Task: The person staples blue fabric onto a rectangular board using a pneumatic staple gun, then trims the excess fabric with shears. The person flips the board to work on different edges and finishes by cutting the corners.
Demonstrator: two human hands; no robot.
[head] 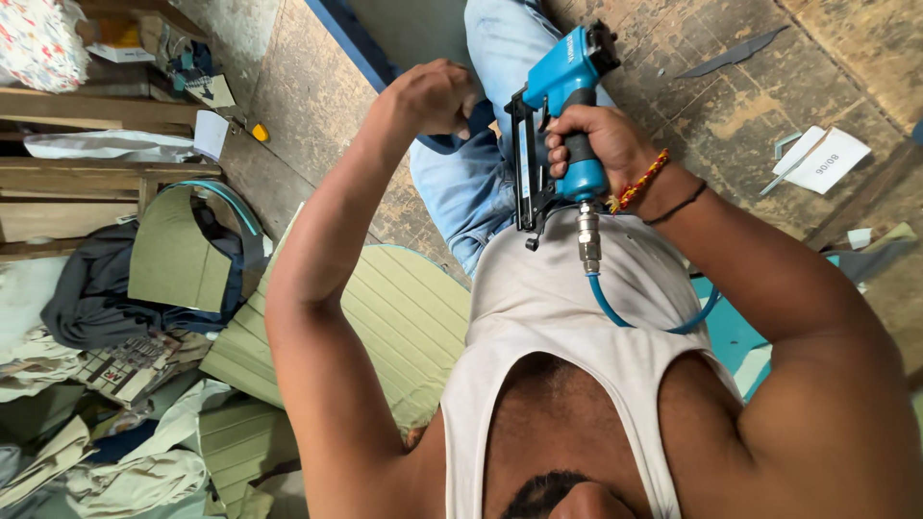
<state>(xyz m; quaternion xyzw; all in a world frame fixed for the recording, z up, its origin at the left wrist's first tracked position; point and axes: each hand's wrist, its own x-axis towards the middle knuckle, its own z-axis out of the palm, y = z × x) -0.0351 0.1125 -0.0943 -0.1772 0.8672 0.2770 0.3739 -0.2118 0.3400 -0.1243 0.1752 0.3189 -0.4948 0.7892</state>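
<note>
My right hand (598,144) grips the handle of a blue pneumatic staple gun (562,91), whose black magazine (524,168) points down toward my waist. A metal fitting (588,240) under the handle joins a blue air hose (625,319) that curls across my white vest. My left hand (433,96) is closed into a fist against my jeans-clad thigh (461,187), beside a dark blue fabric edge (450,141). Whether it holds anything is hidden. A green ribbed padded panel (404,317) lies beneath my left arm.
Wooden bench frames (87,178) stand at the left with cloth, a green cut piece (178,259) and scraps heaped around them. A white card (827,159) and a grey offcut (735,53) lie on the worn floor at the right. A teal sheet (731,332) sits near my right side.
</note>
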